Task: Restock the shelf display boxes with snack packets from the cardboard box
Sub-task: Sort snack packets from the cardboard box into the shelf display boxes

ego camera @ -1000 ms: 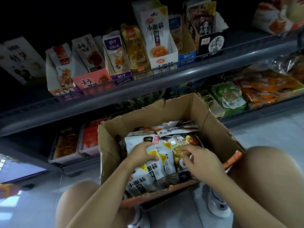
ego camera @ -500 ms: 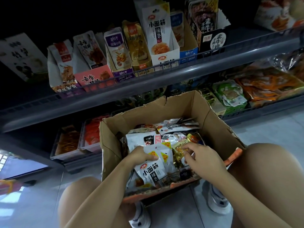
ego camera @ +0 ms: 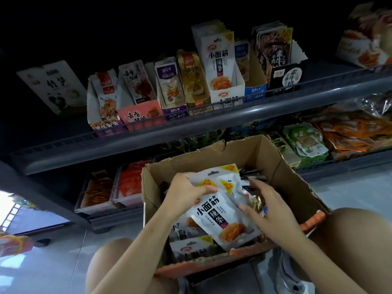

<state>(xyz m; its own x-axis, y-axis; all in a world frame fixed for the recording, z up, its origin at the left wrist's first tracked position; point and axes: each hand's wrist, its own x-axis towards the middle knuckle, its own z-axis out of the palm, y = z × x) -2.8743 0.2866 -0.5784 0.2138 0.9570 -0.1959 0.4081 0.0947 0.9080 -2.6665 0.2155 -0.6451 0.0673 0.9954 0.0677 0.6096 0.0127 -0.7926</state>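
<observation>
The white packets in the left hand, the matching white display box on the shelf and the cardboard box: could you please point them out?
white packets (ego camera: 220,211), head view, printed front.
white display box (ego camera: 228,100), head view, front panel.
cardboard box (ego camera: 290,183), head view, right inner wall.

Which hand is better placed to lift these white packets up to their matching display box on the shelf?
Left. The left hand already grips the white packets by their tops; the right hand only touches their edge.

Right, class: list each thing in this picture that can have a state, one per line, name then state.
Cardboard box: open, flaps up, packets inside.
White packets: lifted above the box, held in a bunch.
Left hand: grip on the packets' top.
Right hand: fingers straight, touching the packets' side.
White display box: upright on the shelf, holding matching packets.
Pink display box: upright, partly filled.
</observation>
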